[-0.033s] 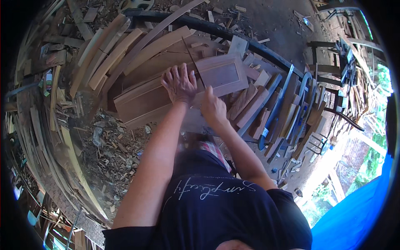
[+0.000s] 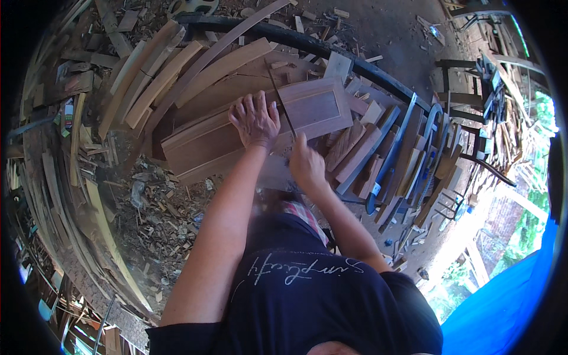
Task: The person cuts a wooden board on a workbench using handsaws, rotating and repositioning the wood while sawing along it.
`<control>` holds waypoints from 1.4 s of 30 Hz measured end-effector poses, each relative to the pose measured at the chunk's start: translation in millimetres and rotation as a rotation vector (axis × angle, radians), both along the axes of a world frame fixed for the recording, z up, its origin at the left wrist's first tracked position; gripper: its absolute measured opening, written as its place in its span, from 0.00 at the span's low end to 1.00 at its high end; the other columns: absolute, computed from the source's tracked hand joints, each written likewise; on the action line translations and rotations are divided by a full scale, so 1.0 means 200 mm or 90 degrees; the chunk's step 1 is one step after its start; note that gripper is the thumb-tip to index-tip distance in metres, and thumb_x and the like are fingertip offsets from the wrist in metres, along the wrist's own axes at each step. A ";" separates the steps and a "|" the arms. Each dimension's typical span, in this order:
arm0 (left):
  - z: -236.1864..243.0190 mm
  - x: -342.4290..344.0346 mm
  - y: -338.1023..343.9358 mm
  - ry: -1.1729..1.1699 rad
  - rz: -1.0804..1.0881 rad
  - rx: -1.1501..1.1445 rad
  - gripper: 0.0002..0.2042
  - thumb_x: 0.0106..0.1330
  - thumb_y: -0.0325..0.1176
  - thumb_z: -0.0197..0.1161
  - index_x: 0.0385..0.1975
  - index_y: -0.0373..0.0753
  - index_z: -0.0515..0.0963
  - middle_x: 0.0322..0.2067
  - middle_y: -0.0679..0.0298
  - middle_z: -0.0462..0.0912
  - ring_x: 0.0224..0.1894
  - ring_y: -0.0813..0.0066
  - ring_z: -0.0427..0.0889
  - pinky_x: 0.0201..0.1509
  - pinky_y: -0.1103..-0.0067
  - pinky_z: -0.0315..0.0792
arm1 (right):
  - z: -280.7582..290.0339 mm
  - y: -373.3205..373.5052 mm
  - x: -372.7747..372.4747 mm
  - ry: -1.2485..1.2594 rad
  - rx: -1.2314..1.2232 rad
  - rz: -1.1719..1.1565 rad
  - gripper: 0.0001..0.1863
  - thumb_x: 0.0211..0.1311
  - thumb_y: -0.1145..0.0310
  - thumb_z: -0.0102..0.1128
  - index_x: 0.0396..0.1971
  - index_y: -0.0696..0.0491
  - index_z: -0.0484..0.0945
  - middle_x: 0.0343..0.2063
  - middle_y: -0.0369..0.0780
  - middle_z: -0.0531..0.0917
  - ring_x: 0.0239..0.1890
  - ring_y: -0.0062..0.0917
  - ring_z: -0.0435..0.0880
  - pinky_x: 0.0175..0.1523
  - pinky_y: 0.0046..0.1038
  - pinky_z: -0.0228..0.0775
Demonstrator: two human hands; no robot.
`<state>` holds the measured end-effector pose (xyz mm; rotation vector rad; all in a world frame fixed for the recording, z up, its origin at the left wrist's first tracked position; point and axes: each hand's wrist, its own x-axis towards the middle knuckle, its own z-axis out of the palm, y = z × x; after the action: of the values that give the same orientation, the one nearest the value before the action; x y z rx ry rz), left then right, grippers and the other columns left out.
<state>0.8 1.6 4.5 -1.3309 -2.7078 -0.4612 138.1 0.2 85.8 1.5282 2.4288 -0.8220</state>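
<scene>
A long wooden panel [image 2: 310,108] with a moulded recessed border lies diagonally across a pile of timber. My left hand [image 2: 254,121] rests palm-down on the panel, fingers spread. Just right of its fingertips a thin dark saw blade [image 2: 278,94] crosses the panel. My right hand [image 2: 306,165] is closed around the near end of the saw, just below the panel's lower edge; the handle is mostly hidden inside it.
Long boards [image 2: 165,83] lie beyond and left of the panel. Short offcuts and blue clamps [image 2: 390,154] sit to the right. Wood scraps [image 2: 165,201] litter the floor, and more timber [image 2: 65,207] lines the left side. A blue sheet [image 2: 497,296] is at lower right.
The saw and my right hand have slid slightly toward me and to the right. My left hand has stayed nearly in place.
</scene>
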 end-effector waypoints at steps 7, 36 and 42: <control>0.01 0.00 0.00 -0.009 0.002 -0.006 0.20 0.66 0.49 0.52 0.52 0.45 0.73 0.50 0.57 0.72 0.58 0.57 0.65 0.64 0.54 0.53 | -0.11 -0.01 0.01 -0.006 0.027 0.009 0.10 0.63 0.70 0.45 0.43 0.56 0.63 0.22 0.53 0.82 0.28 0.48 0.84 0.33 0.47 0.76; 0.02 0.01 0.00 0.036 0.001 -0.051 0.19 0.67 0.47 0.50 0.54 0.48 0.72 0.50 0.60 0.73 0.56 0.60 0.68 0.60 0.57 0.56 | -0.33 -0.23 0.26 -0.011 0.009 -0.055 0.06 0.63 0.71 0.48 0.36 0.54 0.63 0.22 0.47 0.80 0.27 0.44 0.83 0.32 0.45 0.73; 0.01 0.01 -0.01 0.066 0.002 -0.050 0.19 0.67 0.47 0.49 0.55 0.49 0.71 0.50 0.60 0.73 0.58 0.61 0.67 0.61 0.56 0.55 | -0.40 -0.31 0.34 0.126 0.139 -0.022 0.07 0.63 0.70 0.50 0.37 0.54 0.64 0.22 0.47 0.80 0.28 0.43 0.82 0.30 0.45 0.73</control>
<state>2.6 0.2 5.8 -1.3298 -2.6678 -0.2805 206.0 -61.7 6.2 1.6367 2.7210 -0.7705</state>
